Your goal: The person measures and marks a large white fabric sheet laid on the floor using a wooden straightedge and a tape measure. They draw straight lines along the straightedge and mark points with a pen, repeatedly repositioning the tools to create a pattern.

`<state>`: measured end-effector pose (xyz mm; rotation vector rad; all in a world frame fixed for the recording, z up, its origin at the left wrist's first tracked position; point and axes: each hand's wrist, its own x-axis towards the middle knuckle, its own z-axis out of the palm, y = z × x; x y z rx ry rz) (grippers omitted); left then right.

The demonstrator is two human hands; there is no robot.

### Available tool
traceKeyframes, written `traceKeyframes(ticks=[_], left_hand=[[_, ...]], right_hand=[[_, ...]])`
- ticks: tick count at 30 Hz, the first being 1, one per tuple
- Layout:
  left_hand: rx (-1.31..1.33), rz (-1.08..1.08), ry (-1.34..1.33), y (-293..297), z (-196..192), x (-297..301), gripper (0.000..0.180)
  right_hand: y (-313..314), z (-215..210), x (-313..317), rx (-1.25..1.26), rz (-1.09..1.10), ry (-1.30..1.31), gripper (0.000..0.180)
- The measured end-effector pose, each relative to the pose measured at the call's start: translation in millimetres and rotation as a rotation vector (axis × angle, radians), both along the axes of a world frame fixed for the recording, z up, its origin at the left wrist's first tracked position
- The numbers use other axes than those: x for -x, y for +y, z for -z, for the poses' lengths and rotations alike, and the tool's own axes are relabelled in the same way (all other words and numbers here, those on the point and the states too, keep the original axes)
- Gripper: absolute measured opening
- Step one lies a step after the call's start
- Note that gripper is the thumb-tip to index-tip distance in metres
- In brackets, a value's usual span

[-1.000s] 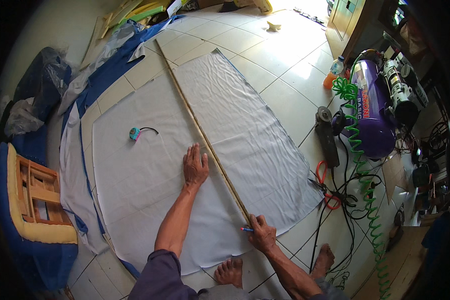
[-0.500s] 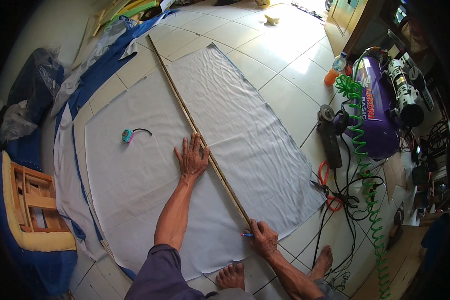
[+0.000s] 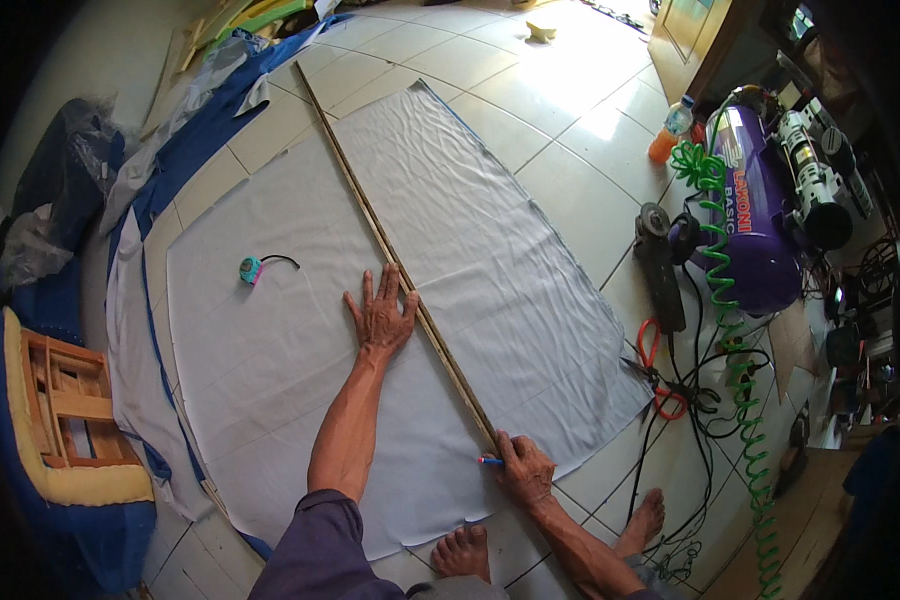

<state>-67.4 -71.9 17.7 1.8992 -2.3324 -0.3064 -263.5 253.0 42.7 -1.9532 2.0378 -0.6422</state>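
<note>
A large pale grey-white cloth (image 3: 490, 250) lies spread on the floor, rippled on its right side. Across it runs a long thin wooden strip (image 3: 345, 165), slanting from the far left toward my right hand. My left hand (image 3: 382, 320) rests flat on the cloth with fingers spread, its fingertips and thumb against the strip. At the strip's near end my right hand (image 3: 526, 468) is closed, with a blue pen or pencil (image 3: 489, 460) poking out on its left side. A teal and pink tape measure (image 3: 251, 270) sits on the cloth, left of my left hand.
Scissors with orange handles (image 3: 650, 345), an angle grinder (image 3: 660, 270) and tangled cables lie along the cloth's right edge. Beyond stand a purple air compressor (image 3: 755, 220) with a green coiled hose and a bottle (image 3: 670, 130). Blue fabric (image 3: 195, 150) and a padded wooden frame (image 3: 80, 400) are on the left.
Both hands and the wooden strip keep their places on the cloth. Only the whole view has shifted slightly.
</note>
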Motion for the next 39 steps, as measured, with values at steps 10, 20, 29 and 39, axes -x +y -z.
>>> traceKeyframes(ticks=[10, 20, 29, 39], left_hand=[[0.083, 0.009, -0.028, -11, 20, -4, 0.074], [0.077, -0.018, -0.027, -6, 14, 2, 0.077], [0.154, 0.0, -0.116, -6, 16, 4, 0.078], [0.102, 0.02, 0.015, 0, 4, 7, 0.078]], right_hand=[[152, -42, 16, -0.298, 0.273, 0.012, 0.044], [164, -46, 30, -0.378, 0.283, -0.019, 0.039], [38, -78, 57, -0.074, 0.302, -0.107, 0.018], [-283, -63, 6, 0.196, -0.102, -0.601, 0.021]])
